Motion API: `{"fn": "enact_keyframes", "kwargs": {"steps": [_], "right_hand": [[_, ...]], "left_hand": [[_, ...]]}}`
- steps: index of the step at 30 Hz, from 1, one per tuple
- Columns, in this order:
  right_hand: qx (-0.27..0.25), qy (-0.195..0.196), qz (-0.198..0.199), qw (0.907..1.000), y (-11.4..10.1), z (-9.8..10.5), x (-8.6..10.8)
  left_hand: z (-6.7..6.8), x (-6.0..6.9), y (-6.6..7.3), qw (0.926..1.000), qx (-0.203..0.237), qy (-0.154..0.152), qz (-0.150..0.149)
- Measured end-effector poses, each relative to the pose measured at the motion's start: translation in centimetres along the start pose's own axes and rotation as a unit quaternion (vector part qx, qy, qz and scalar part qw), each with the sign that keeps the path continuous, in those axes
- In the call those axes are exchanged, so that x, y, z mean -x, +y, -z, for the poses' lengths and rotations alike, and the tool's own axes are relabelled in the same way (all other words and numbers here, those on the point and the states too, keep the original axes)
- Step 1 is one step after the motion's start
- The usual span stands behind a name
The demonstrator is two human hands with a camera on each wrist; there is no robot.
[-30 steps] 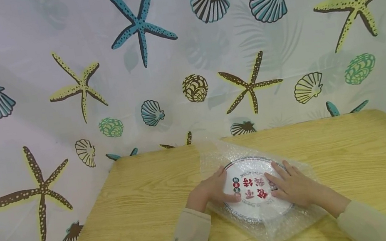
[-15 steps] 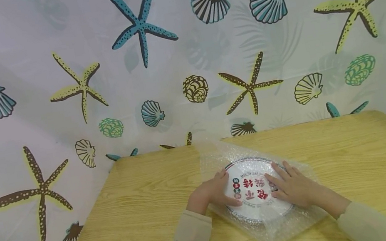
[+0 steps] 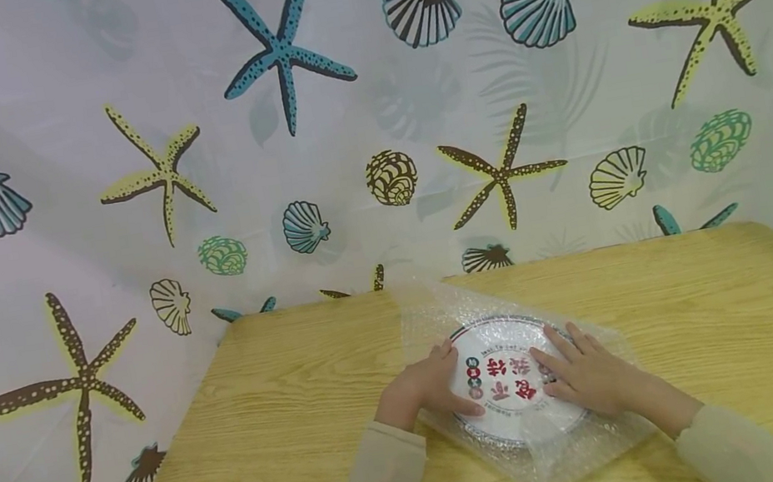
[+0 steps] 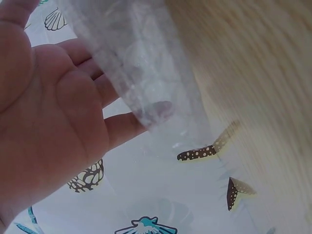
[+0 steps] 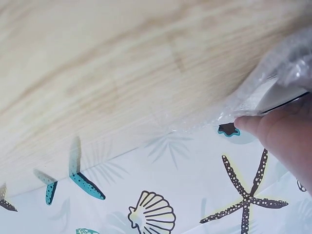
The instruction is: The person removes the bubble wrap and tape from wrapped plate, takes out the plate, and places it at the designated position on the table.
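Observation:
A white round plate (image 3: 509, 415) with red characters and a dark patterned rim lies flat, wrapped in clear bubble wrap (image 3: 569, 461). At its left rim rests my left hand (image 3: 421, 387), the thumb over the plate and the fingers along the wrapped edge. In the left wrist view, the fingers of my left hand (image 4: 53, 102) are nearly straight, and one fingertip shows through the wrap (image 4: 146, 58). My right hand (image 3: 593, 373) lies spread on the right side of the wrapped plate. The right wrist view shows only part of my right hand (image 5: 287, 141) against the wrap (image 5: 292, 63).
The wood-grain table (image 3: 289, 391) extends on both sides of the package. Behind it and to the left hangs a pale cloth (image 3: 337, 122) printed with starfish and shells. A pointed flap of the wrap reaches the table's back edge.
My left thumb has shifted slightly toward the near side of the plate. My right hand and the wrapped plate have hardly moved.

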State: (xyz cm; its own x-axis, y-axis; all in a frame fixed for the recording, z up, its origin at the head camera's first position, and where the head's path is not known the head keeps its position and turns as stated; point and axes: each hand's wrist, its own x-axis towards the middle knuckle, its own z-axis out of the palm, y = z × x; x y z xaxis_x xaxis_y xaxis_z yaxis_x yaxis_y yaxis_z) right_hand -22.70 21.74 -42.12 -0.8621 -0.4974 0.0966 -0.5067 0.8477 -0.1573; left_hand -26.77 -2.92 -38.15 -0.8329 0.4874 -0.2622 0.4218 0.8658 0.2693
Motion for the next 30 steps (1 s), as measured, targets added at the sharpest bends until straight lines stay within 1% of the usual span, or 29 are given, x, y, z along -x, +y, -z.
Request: {"fn": "enact_keyframes", "kwargs": {"steps": [9, 15, 19, 21, 26, 30], "right_hand": [[0.003, 0.001, 0.006, 1.0000, -0.1, -0.1, -0.1], [0.006, 0.002, 0.004, 1.0000, 0.0, 0.0, -0.1], [0.008, -0.006, 0.005, 0.9999, 0.0, 0.2, -0.2], [0.017, -0.012, 0.008, 0.9998, -0.1, 0.4, -0.3], [0.042, -0.025, 0.016, 0.9987, -0.1, 1.2, -0.7], [0.043, -0.037, 0.011, 0.9983, -0.3, 1.7, -0.8]], "left_hand": [[-0.4, -0.2, -0.4, 1.0000, -0.001, 0.001, -0.001], [-0.6, -0.3, -0.3, 0.9999, -0.015, 0.003, 0.000], [-0.6, -0.2, -0.1, 0.9997, -0.024, -0.002, 0.009], [-0.6, -0.2, 0.0, 0.9996, -0.026, -0.003, 0.011], [-0.5, -0.3, 0.0, 0.9996, -0.025, -0.005, 0.011], [-0.5, -0.3, 0.0, 0.9995, -0.028, -0.005, 0.009]]}}
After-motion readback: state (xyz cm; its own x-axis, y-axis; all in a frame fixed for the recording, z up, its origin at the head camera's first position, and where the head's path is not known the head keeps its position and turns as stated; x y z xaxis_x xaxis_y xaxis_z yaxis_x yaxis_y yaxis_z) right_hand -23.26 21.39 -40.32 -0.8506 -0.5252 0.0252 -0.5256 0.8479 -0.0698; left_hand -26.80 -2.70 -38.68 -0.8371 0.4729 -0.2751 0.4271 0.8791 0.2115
